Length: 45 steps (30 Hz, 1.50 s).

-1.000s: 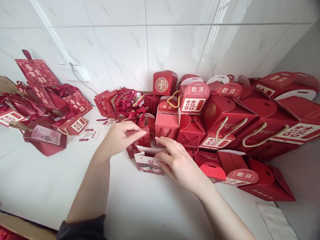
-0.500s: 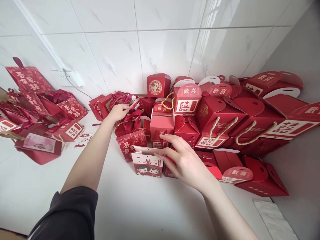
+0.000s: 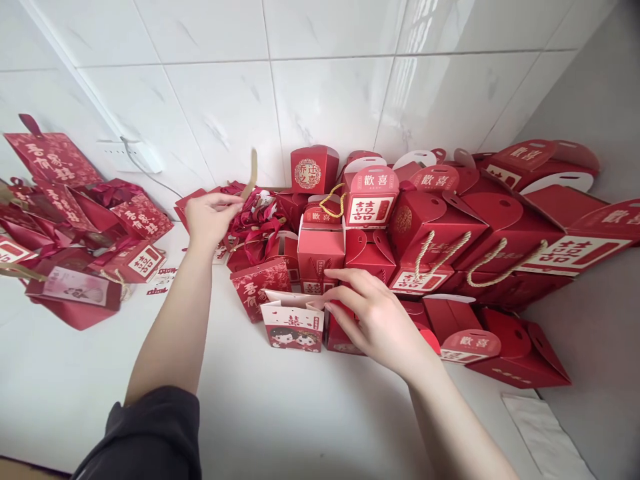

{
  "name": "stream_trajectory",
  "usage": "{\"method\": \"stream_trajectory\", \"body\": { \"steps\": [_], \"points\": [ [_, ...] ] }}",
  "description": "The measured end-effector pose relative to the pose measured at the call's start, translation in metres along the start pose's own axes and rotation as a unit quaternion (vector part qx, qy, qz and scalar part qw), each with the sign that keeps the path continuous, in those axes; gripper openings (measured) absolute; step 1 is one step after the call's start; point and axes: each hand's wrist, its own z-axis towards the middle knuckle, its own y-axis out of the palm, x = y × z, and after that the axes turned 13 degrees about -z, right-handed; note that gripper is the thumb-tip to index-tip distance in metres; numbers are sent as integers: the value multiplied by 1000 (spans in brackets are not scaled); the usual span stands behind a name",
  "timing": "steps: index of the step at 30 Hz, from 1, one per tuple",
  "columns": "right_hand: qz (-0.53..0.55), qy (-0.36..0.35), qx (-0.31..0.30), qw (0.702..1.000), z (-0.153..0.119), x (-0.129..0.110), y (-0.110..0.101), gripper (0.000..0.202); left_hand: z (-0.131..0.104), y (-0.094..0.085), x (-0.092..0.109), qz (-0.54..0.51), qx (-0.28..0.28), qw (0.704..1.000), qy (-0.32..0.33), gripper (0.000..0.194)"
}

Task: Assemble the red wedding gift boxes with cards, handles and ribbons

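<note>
A thin tan ribbon strip [image 3: 253, 170] stands up from the pinched fingers of my left hand [image 3: 213, 217], which is above a heap of dark red ribbons [image 3: 255, 220] at the back. My right hand [image 3: 377, 317] has its fingers apart, their tips at the top right edge of a small gift bag [image 3: 294, 327] printed with a cartoon couple. This bag stands upright with its top open. Just behind it leans a red card box [image 3: 260, 287] with white lettering. A taller red box [image 3: 321, 257] is beyond my right fingertips.
Red gift boxes [image 3: 440, 227], some with rope handles, are stacked along the right. More red ribboned boxes [image 3: 83, 253] lie at the far left. Behind are a tiled wall [image 3: 330, 100] and a socket [image 3: 127, 157] with a cable. White paper [image 3: 545, 433] lies at front right.
My left hand has drawn back to the left and up from the ribbon heap, with the tan ribbon strip now raised in its fingers. My right hand has shifted slightly right beside the gift bag.
</note>
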Motion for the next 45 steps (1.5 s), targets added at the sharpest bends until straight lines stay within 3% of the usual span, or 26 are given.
{"method": "stream_trajectory", "body": {
  "steps": [2, 4, 6, 9, 12, 16, 21, 23, 27, 30, 34, 39, 42, 45],
  "points": [
    [32, 8, 1, 999, 0, -1, 0, 21, -27, -4, 28, -56, 3, 998, 19, 27],
    [60, 2, 0, 998, 0, -4, 3, 21, -62, -4, 56, -122, -37, 992, 25, 26],
    [83, -5, 2, 997, 1, -9, 9, 23, -99, -1, 77, -133, -135, 982, -16, 21],
    [174, 28, 14, 984, 1, -15, 21, 23, -145, 9, 91, -166, -230, 956, -71, 13],
    [309, 124, 44, 942, 0, -19, 31, 20, -168, 17, 87, -169, -255, 950, -61, 6],
    [374, 158, 48, 913, -1, -20, 35, 11, -173, 18, 79, -125, -273, 953, -23, 6],
    [353, 133, 15, 926, -2, -15, 35, 11, -169, 3, 79, -73, -342, 936, -50, 7],
    [316, 91, 14, 944, -2, -12, 33, 12, -162, -4, 79, -36, -366, 929, -36, 8],
    [185, -64, -24, 980, 1, -14, 30, 15, -144, -10, 68, 124, -347, 926, 88, 24],
    [83, -149, -59, 984, 3, -22, 33, 18, -136, -8, 54, 185, -376, 904, 87, 29],
    [-44, -181, -66, 980, 4, -33, 41, 28, -133, -7, 49, 172, -441, 880, 34, 25],
    [-88, -226, -58, 969, 2, -40, 40, 32, -130, -10, 56, 158, -497, 853, -7, 37],
    [-81, -248, -59, 963, -2, -45, 36, 31, -131, -11, 59, 163, -499, 851, 11, 41],
    [-96, -244, -91, 961, -7, -50, 28, 30, -137, -15, 66, 161, -451, 876, 62, 37]
  ]
}}
